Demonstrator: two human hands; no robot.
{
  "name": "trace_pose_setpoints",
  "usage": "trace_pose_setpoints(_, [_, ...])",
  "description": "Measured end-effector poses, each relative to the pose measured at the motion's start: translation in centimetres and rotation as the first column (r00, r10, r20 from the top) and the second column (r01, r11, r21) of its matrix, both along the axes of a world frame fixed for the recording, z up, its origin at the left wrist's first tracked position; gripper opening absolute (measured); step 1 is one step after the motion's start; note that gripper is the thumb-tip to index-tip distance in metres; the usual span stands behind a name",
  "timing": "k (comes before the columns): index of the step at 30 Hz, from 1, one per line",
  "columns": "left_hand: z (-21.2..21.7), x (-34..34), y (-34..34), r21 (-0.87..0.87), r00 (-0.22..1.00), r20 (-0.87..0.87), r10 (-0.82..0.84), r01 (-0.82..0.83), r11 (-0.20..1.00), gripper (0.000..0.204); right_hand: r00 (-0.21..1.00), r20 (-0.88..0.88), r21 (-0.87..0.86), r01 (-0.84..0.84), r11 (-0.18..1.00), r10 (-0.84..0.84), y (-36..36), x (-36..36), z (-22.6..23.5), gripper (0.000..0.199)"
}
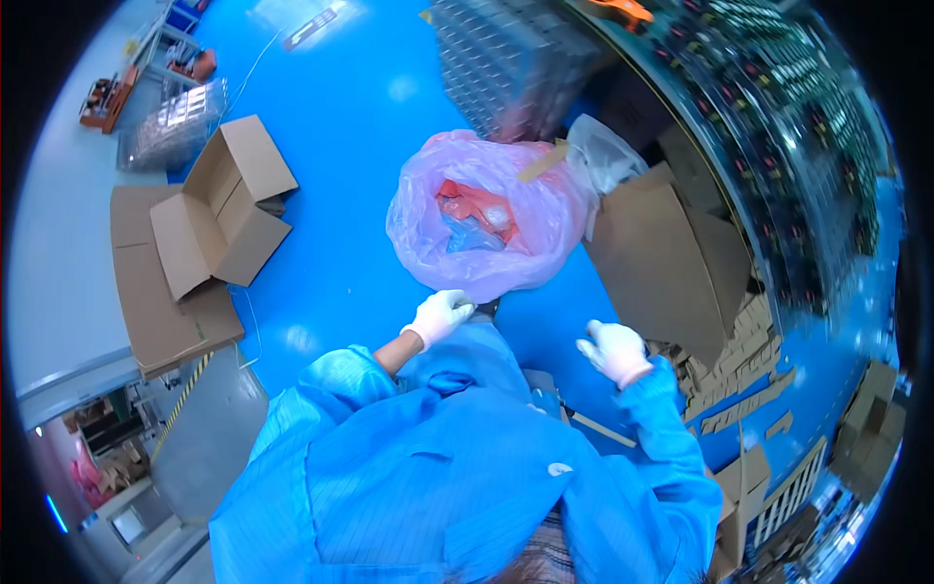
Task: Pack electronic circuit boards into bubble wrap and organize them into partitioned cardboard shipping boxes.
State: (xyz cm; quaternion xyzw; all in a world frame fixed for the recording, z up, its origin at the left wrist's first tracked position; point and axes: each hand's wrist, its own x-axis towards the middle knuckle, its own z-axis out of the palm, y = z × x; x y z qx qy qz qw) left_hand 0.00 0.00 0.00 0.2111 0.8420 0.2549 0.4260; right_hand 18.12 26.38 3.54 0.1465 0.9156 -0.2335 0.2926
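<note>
A large translucent pink plastic bag (pixel 413 219) stands on the blue floor in front of me, its mouth gaping upward. Inside lie crumpled red plastic (pixel 467 201) and clear plastic film (pixel 470 236). My left hand (pixel 440 317), in a white glove, is closed at the bag's near edge, its fingers appearing to pinch the plastic. My right hand (pixel 615 352), also white-gloved, hovers to the right of the bag. Its fingers are loosely bent and apart, with nothing seen in them.
An open cardboard box (pixel 226 216) sits on flattened cardboard (pixel 146 277) at left. Large cardboard sheets (pixel 662 258) and cardboard strips (pixel 744 404) lie at right. Behind the bag rise stacked clear trays (pixel 501 63); a tall rack of dark trays (pixel 778 146) curves along the right.
</note>
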Motion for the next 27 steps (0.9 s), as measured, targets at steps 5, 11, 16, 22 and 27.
trace_pose_setpoints(5, [-4.4,-5.8,-3.5,0.168,0.915,0.046,0.401,-0.403,0.9,0.02,0.994,0.031,-0.049,-0.106,0.993,0.108,-2.3,-14.7,-13.7,0.03])
trace_pose_setpoints(11, [-13.5,-1.9,-10.4,0.119,0.675,0.137,0.725,-0.738,0.665,0.018,0.973,0.117,0.04,-0.202,0.978,0.197,-2.8,-30.6,-34.0,0.036])
trace_pose_setpoints(16, [-20.1,3.5,-14.3,-0.168,0.3,0.113,0.947,-0.934,0.316,0.02,0.99,0.13,0.053,-0.061,0.997,0.054,-3.2,-40.9,-49.0,0.047])
trace_pose_setpoints(22, [-25.6,5.0,-13.6,-0.35,0.122,0.013,0.993,-0.929,0.118,0.021,0.96,-0.061,0.062,-0.27,0.961,0.274,-6.3,-45.2,-57.8,0.035])
trace_pose_setpoints(27, [-25.4,5.2,-12.1,-0.393,0.103,0.018,0.994,-0.914,0.102,0.019,0.903,-0.17,0.112,-0.381,0.918,0.395,-5.1,-41.5,-56.6,0.025])
